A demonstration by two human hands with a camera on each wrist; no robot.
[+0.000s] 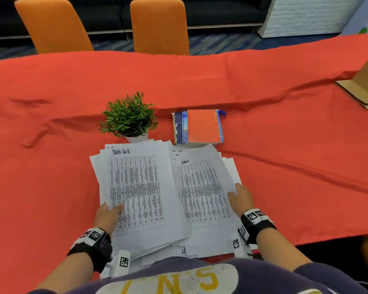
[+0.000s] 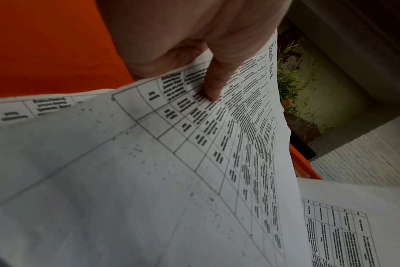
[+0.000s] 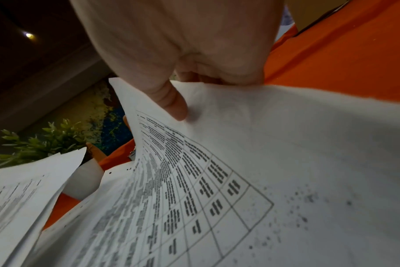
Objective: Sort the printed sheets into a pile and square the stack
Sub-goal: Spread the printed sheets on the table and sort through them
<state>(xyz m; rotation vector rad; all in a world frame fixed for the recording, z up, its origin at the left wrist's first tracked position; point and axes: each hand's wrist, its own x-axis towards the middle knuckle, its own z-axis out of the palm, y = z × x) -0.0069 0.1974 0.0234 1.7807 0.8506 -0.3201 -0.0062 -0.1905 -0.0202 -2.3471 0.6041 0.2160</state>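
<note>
Sheets of printed paper lie in two loose, uneven heaps side by side on a red tablecloth (image 1: 263, 145), at the table's near edge. Left hand (image 1: 107, 217) grips the left heap (image 1: 136, 187) at its lower left edge, thumb (image 2: 213, 84) pressed on top, fingers tucked beneath. Right hand (image 1: 241, 198) grips the right heap (image 1: 202, 194) at its right edge, thumb (image 3: 171, 103) on top. Handwritten on the left top sheet: "Task List". The right heading looks like "Admin", though blurred. Both carry dense tables, too small to read. Beyond the heaps stand a small potted plant (image 1: 129, 116) and stacked notebooks (image 1: 200, 128).
</note>
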